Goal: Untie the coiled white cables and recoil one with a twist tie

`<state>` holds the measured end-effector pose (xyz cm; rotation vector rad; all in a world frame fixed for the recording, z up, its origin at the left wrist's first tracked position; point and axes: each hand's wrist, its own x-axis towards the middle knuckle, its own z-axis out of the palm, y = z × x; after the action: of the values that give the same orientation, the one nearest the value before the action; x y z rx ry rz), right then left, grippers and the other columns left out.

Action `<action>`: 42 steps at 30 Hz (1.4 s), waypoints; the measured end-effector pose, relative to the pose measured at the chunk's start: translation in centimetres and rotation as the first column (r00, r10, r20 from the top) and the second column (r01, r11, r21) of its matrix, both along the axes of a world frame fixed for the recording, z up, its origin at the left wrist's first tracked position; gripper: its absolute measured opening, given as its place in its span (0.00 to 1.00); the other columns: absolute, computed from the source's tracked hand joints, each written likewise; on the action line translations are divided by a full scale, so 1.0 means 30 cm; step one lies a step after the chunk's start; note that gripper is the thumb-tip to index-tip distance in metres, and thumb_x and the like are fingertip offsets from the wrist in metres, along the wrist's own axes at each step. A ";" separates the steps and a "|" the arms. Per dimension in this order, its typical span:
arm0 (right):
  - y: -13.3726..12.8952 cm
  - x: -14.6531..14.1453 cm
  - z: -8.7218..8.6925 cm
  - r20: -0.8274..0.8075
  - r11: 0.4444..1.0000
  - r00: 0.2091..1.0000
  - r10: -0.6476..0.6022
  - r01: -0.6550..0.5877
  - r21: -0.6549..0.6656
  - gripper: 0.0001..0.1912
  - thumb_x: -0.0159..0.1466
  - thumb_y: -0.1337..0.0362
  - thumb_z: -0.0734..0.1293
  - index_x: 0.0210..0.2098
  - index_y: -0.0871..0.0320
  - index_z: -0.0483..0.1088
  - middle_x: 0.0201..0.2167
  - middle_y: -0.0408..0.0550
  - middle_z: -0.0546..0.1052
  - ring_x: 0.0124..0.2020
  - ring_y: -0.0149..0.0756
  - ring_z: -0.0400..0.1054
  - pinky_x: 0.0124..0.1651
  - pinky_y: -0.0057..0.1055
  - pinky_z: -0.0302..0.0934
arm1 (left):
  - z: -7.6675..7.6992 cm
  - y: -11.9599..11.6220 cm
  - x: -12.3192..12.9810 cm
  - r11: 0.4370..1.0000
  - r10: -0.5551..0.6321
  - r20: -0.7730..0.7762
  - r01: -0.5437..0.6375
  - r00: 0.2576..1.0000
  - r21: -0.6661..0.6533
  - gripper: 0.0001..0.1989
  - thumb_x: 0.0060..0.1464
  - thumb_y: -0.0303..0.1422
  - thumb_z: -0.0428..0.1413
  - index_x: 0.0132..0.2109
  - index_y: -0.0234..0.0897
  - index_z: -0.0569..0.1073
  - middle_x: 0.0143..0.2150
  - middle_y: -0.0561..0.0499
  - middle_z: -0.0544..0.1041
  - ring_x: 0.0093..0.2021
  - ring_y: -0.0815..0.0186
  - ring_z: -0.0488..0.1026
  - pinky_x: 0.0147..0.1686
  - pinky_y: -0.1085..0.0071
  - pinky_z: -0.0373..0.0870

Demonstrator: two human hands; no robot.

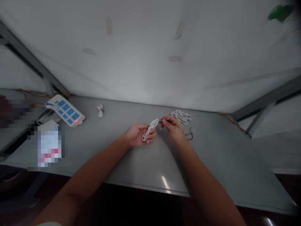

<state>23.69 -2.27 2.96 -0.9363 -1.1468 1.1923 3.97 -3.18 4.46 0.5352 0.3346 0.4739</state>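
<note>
Nearest the camera, two bare forearms reach in over a smooth grey-green tabletop [141, 169]. The left hand [141, 135], palm turned up, holds a folded bundle of thin white cable [150, 129] between its thumb and curled fingers, the loops slanting up towards the right hand. The right hand [172, 127] has its thumb and forefinger pinched together just beside the bundle's upper end, on a short, thin, dark piece [160, 121]; whether that piece is fastened to the bundle is too small to tell.

Just beyond the right hand lies a looser pile of looped white cable [181, 116], and thin black ties [190, 135] lie beside the right wrist. Well to the left, near the back edge, sits a small white cable bundle [100, 111], narrow at its middle. Farther left lies a white power strip with blue sockets [68, 110] and a glowing red light, near a blurred-out rectangular object [50, 146].
</note>
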 end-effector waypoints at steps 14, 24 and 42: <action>0.023 0.042 0.003 -0.245 0.996 0.969 0.043 -0.061 -0.067 0.16 0.54 0.58 0.80 0.27 0.52 0.69 0.30 0.42 0.81 0.38 0.42 0.80 0.37 0.37 0.73 | -0.048 0.051 0.016 0.799 0.586 -0.361 -0.445 0.725 0.404 0.24 0.66 0.48 0.55 0.27 0.38 0.63 0.21 0.56 0.64 0.18 0.72 0.65 0.20 0.75 0.62; 0.003 -0.021 0.004 -0.256 0.994 0.964 0.069 -0.089 -0.067 0.18 0.56 0.55 0.80 0.29 0.52 0.69 0.30 0.42 0.80 0.39 0.40 0.80 0.54 0.45 0.74 | -0.040 0.026 0.010 0.645 0.648 -0.527 -0.027 0.550 0.764 0.23 0.64 0.51 0.54 0.45 0.35 0.78 0.23 0.55 0.72 0.21 0.71 0.65 0.23 0.74 0.62; 0.010 0.020 0.000 0.054 0.989 0.998 -0.018 0.026 -0.143 0.16 0.53 0.52 0.79 0.34 0.55 0.79 0.34 0.50 0.84 0.40 0.45 0.80 0.48 0.44 0.75 | 0.011 0.052 -0.065 0.657 0.636 -0.634 0.123 0.440 0.744 0.11 0.60 0.40 0.56 0.37 0.37 0.77 0.27 0.53 0.70 0.27 0.68 0.64 0.29 0.71 0.58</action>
<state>24.27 -1.96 2.95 -1.0920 -1.1003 1.2516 2.01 -1.62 4.78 1.5493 1.3249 0.6385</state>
